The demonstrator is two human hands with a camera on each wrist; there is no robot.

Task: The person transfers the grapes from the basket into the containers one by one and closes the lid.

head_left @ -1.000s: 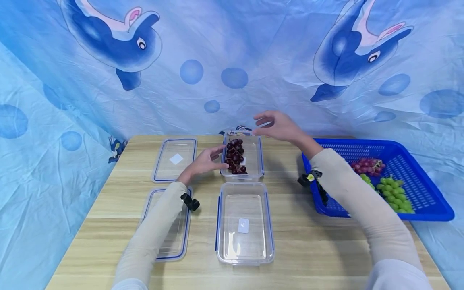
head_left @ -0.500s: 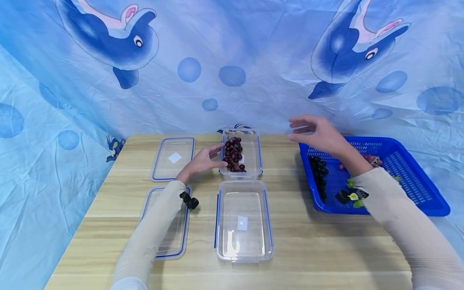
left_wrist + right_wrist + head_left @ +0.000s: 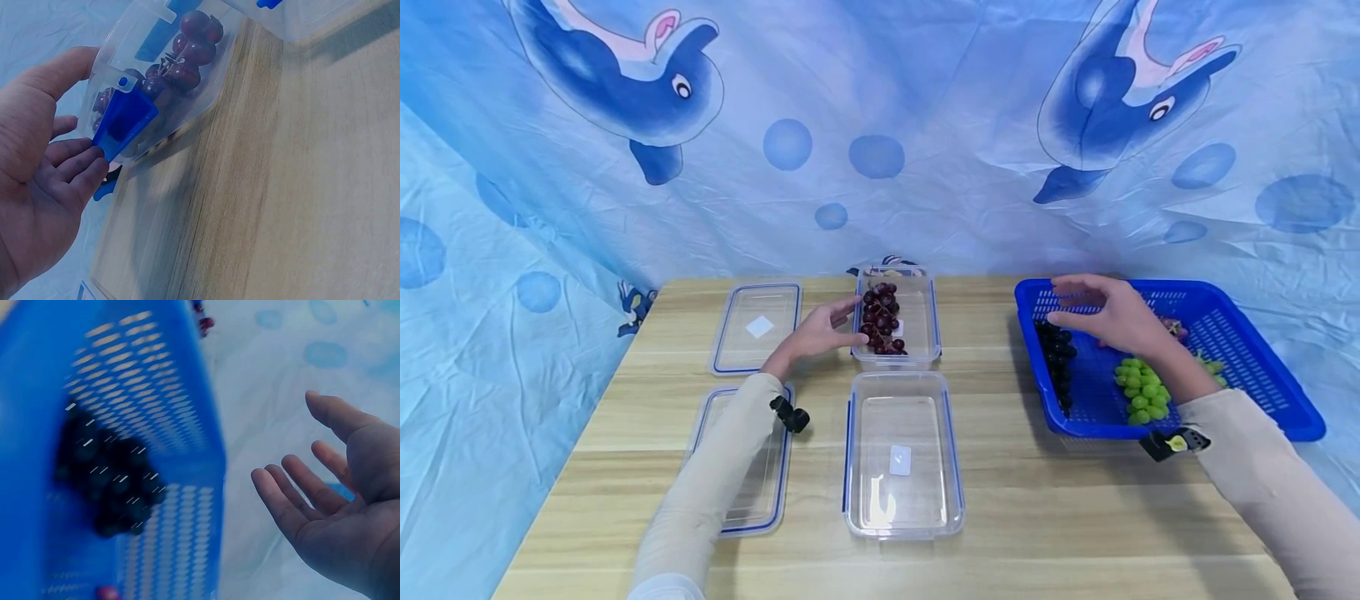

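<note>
At the back middle, a clear plastic container [image 3: 917, 325] with blue-edged sides holds a bunch of dark red grapes [image 3: 880, 318]. My left hand [image 3: 816, 335] rests against its left side, thumb and fingers spread apart; the left wrist view shows fingertips right at a blue latch [image 3: 125, 119]. My right hand [image 3: 1112, 315] hovers over the left part of a blue basket [image 3: 1262, 342], fingers loosely bent and holding nothing. Black grapes [image 3: 1057, 362] lie along the basket's left wall, just below that hand; they look blurred in the right wrist view. Green grapes [image 3: 1142, 390] sit nearer the front.
Closer to the front stands a second clear container [image 3: 902, 467], bare inside but for a white label. Two clear lids with blue seals, a far lid [image 3: 758, 327] and a near lid [image 3: 752, 492], lie left; my left forearm partly covers the near one. Pinkish-red grapes [image 3: 1174, 328] show behind my right hand.
My right hand has moved right from beside the far container to over the blue basket, lowering lately. The left hand has stayed at the container's side.
</note>
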